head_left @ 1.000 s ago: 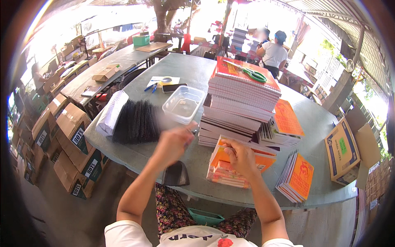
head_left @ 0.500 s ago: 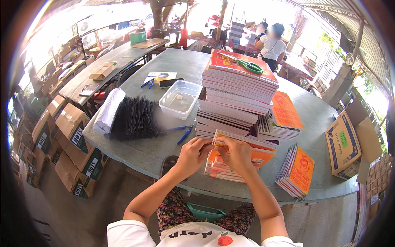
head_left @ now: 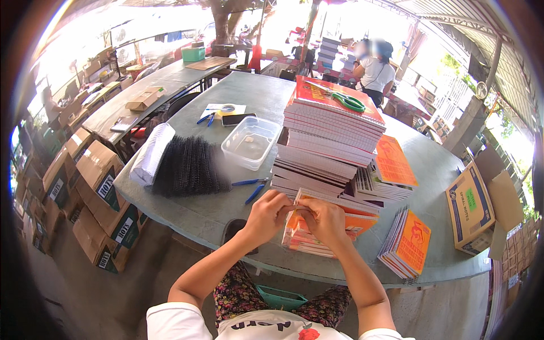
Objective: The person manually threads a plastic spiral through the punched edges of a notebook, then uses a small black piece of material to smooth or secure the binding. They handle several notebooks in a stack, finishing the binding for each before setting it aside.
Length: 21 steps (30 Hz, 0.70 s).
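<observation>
My left hand (head_left: 270, 214) and my right hand (head_left: 325, 217) meet at the left edge of an orange-covered notebook (head_left: 359, 220) on a low stack at the table's near edge. Thumbs and fingertips of both hands are pinched together; what is between them is too small to make out. Directly behind rises a tall stack of notebooks (head_left: 333, 127), with green-handled scissors (head_left: 348, 102) lying on its top cover. To the left of my hands lie blue-handled pliers (head_left: 253, 190). A heap of black spiral coils (head_left: 190, 167) rests farther left.
On the grey table (head_left: 266, 85) stand a clear plastic tub (head_left: 251, 143), a phone (head_left: 238, 119) and a white roll (head_left: 153, 154). Spiral notebooks (head_left: 406, 243) and an open carton (head_left: 469, 207) sit at right. Cardboard boxes (head_left: 102, 175) are stacked left. A person (head_left: 377, 73) stands beyond.
My hands stay at the notebook's edge, the fingertips now drawn closer together. A bit of yellow seen between them before is no longer visible. The whole view has shifted slightly.
</observation>
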Motion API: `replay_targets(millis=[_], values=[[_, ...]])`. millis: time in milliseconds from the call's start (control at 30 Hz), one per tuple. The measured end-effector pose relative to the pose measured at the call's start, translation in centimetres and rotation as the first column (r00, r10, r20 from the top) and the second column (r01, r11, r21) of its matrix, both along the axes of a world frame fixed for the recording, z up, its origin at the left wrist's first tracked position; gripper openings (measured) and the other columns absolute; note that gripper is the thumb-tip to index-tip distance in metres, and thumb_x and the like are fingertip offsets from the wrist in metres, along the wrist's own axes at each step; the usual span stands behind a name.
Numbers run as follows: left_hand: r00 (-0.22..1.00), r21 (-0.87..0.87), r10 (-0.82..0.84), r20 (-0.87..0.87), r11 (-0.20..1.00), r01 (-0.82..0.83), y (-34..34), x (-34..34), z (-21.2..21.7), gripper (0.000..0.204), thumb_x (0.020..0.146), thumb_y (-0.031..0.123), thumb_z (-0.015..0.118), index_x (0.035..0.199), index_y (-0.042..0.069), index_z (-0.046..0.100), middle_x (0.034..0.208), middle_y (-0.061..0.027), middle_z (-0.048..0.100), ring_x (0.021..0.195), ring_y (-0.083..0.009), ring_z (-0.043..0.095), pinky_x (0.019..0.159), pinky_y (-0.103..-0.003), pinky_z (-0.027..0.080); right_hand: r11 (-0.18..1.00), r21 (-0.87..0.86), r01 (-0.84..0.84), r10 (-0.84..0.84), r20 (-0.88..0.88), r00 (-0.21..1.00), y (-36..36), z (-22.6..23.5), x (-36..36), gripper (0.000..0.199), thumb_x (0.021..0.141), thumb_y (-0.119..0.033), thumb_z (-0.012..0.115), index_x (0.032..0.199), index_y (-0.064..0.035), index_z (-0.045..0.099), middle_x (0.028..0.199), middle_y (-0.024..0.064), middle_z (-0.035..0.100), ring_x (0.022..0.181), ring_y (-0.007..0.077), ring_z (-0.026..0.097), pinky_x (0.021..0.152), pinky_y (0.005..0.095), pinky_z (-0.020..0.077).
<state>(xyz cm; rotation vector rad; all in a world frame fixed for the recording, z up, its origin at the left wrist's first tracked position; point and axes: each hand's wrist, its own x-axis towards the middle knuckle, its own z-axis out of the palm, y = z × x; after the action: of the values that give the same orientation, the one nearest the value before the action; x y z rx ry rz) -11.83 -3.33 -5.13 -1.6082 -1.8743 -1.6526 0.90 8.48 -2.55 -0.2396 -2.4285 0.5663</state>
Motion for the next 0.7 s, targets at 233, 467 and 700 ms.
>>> replay_targets(millis=[233,467,700], values=[[1.0,-0.006,-0.027,0.013,1.0,0.027,-0.2,0.6,-0.2,0.011,0.075,-0.001,0.068,0.085,0.0,0.062,0.08,-0.0102,0.063,0.061,-0.0205,0.061,0.056,-0.028,0.049,0.99,-0.067,0.124,-0.117,0.095,0.988,0.4,0.1,-0.3,0.018,0.077,-0.021,0.068,0.092,-0.0111,0.068,0.082,0.0082,0.068,0.069,0.0261,0.065,0.061,0.0344,0.0505],[0.999,0.002,-0.027,-0.018,1.0,0.027,-0.1,0.6,-0.4,0.01,0.075,0.001,0.067,0.084,0.001,0.062,0.077,-0.0115,0.062,0.062,-0.0254,0.061,0.057,-0.033,0.05,0.993,-0.041,0.112,-0.109,0.081,0.991,0.0,0.6,-0.2,0.018,0.077,-0.019,0.067,0.093,-0.0113,0.069,0.083,0.0091,0.067,0.071,0.0258,0.065,0.062,0.0345,0.0505],[0.971,0.058,0.093,-0.222,0.995,-0.082,0.1,0.1,0.8,0.012,0.076,0.002,0.062,0.087,0.004,0.06,0.074,-0.0122,0.059,0.069,-0.0345,0.058,0.062,-0.041,0.049,0.993,-0.121,-0.019,0.014,-0.037,0.999,0.0,-0.2,-0.5,0.017,0.079,-0.015,0.064,0.095,-0.0094,0.066,0.083,0.0097,0.067,0.075,0.0279,0.065,0.064,0.0358,0.0503]])
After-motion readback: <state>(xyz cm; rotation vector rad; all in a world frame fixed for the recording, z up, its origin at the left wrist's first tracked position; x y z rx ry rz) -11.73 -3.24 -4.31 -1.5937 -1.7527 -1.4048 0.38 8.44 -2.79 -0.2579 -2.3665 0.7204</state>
